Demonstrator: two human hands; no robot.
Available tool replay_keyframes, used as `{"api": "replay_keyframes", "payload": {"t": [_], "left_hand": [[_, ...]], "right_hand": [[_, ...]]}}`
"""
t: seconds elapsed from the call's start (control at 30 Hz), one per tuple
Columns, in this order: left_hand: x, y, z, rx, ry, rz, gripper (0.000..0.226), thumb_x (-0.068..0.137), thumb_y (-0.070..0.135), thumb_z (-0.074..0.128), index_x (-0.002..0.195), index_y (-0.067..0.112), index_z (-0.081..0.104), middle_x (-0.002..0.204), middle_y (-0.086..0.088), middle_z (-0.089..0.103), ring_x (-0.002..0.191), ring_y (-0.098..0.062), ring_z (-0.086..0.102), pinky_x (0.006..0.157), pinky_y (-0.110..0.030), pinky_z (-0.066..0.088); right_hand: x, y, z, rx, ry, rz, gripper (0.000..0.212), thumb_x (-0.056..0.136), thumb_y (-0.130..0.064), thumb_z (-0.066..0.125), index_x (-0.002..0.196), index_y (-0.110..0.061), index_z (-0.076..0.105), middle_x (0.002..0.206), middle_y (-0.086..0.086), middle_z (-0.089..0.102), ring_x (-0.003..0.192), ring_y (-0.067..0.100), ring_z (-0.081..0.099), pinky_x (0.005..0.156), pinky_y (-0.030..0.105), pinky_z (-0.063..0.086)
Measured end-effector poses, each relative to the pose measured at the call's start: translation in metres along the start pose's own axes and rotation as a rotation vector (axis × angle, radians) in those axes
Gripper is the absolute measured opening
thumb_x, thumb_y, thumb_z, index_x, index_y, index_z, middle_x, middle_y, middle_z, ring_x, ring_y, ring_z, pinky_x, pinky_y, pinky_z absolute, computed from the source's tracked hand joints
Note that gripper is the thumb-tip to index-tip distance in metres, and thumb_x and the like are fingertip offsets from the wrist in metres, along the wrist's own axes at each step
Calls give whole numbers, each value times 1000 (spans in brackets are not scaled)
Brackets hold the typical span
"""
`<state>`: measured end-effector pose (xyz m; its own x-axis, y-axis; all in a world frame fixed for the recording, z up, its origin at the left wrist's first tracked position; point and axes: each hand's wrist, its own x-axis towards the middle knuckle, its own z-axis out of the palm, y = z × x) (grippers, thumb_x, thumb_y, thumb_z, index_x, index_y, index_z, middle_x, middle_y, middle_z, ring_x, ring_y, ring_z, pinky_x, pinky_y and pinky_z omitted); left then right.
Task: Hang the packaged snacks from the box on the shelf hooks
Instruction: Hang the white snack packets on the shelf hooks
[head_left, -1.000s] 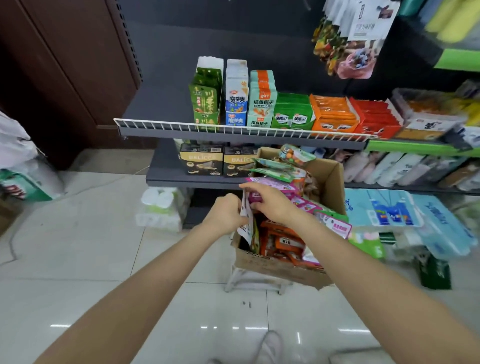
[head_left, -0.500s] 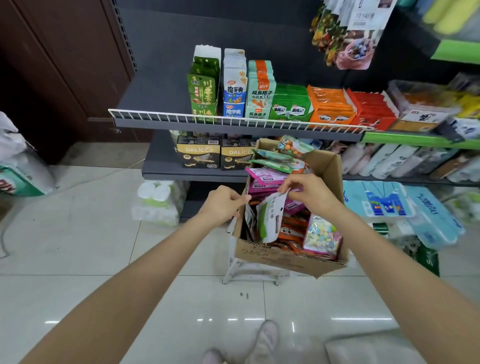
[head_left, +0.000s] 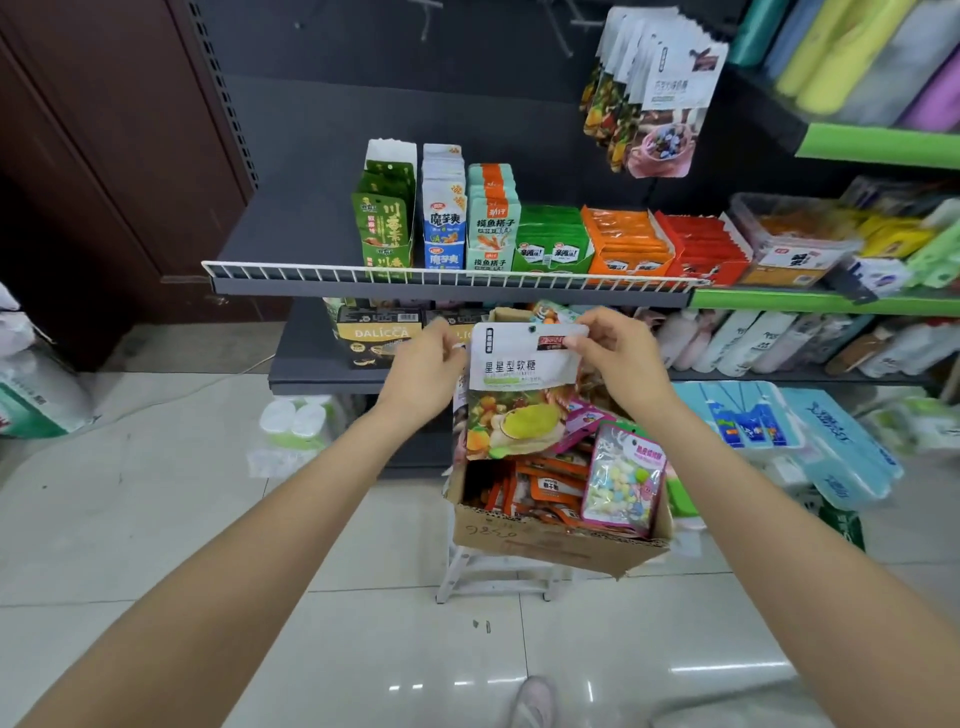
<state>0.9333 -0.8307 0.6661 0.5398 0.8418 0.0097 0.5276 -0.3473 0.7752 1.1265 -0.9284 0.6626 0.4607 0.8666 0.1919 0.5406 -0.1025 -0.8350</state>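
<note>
Pouch (head_left: 522, 387) hung upright between both hands above the box (head_left: 556, 540), its long axis vertical, printed face toward the camera, punched top edge uppermost. The left hand (head_left: 423, 366) pinched the top left corner in a narrow grip; the right hand (head_left: 621, 356) pinched the top right corner likewise. To hang it well, I judged, the top should stay level and taut, so the hole meets a hook squarely beside the hung packs (head_left: 649, 88) up right, well apart. Hooks themselves were hard to make out.
</note>
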Motion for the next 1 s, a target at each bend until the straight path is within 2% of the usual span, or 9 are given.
{"api": "replay_keyframes", "payload": {"t": [0.13, 0.27, 0.37, 0.5, 0.6, 0.67, 0.73, 0.83, 1.0], "left_hand": [[9, 20, -11, -33, 84, 72, 13, 98, 15, 43, 91, 6, 48, 56, 1, 44, 50, -13, 38, 47, -27, 25], [21, 40, -24, -116, 244, 77, 14, 99, 18, 43, 99, 7, 52, 73, -6, 58, 58, -17, 45, 53, -31, 34], [31, 63, -32, -156, 336, 131, 14, 99, 18, 43, 101, 9, 54, 79, -8, 61, 57, -16, 47, 52, -25, 34], [52, 98, -36, -169, 409, 246, 11, 100, 20, 42, 95, 14, 51, 68, 0, 55, 56, -13, 43, 52, -22, 31], [76, 124, -28, -156, 462, 285, 12, 99, 18, 42, 90, 14, 48, 54, 2, 45, 47, -12, 33, 45, -20, 25], [95, 139, -19, -157, 486, 292, 13, 100, 18, 41, 90, 14, 48, 53, 3, 44, 46, -12, 33, 47, -24, 23], [115, 155, -9, -161, 504, 291, 13, 100, 19, 40, 91, 14, 48, 56, 4, 45, 49, -12, 35, 51, -31, 26], [145, 176, 5, -152, 543, 281, 13, 100, 20, 40, 91, 14, 48, 58, 3, 47, 51, -12, 38, 52, -31, 27], [192, 201, 29, -107, 589, 234, 16, 99, 20, 41, 89, 13, 52, 61, -3, 55, 54, -17, 43, 59, -33, 34]], "right_hand": [[6, -14, -11, -38, 50, -22, 26, 91, -13, 59, 72, -29, 52, 62, -9, 49, 57, 9, 43, 60, 29, 36], [16, -20, -34, -54, 164, -9, 22, 91, -17, 57, 74, -30, 52, 76, 10, 62, 74, 30, 57, 69, 43, 45], [27, -27, -54, -35, 236, 6, 14, 93, -19, 54, 80, -24, 53, 87, 21, 66, 84, 40, 60, 74, 54, 49], [47, -38, -78, 0, 338, -59, 14, 93, -13, 54, 82, -22, 54, 84, 7, 68, 82, 25, 63, 71, 42, 49], [70, -34, -98, -25, 397, -113, 5, 92, -13, 54, 91, -17, 56, 80, 7, 66, 78, 27, 62, 64, 34, 43], [89, -28, -113, -19, 409, -135, 17, 93, -11, 53, 107, -18, 59, 87, 5, 68, 77, 18, 62, 62, 26, 41], [112, -19, -129, -59, 413, -172, 27, 93, -8, 52, 116, -18, 64, 97, 2, 68, 86, 7, 61, 70, 13, 41], [156, 1, -153, -74, 411, -186, 23, 94, -9, 52, 109, -13, 70, 111, 2, 69, 105, 10, 58, 86, 16, 41], [227, 42, -184, 19, 378, -183, 22, 93, -9, 54, 102, -16, 72, 106, -2, 69, 104, 12, 61, 90, 26, 47]]}}
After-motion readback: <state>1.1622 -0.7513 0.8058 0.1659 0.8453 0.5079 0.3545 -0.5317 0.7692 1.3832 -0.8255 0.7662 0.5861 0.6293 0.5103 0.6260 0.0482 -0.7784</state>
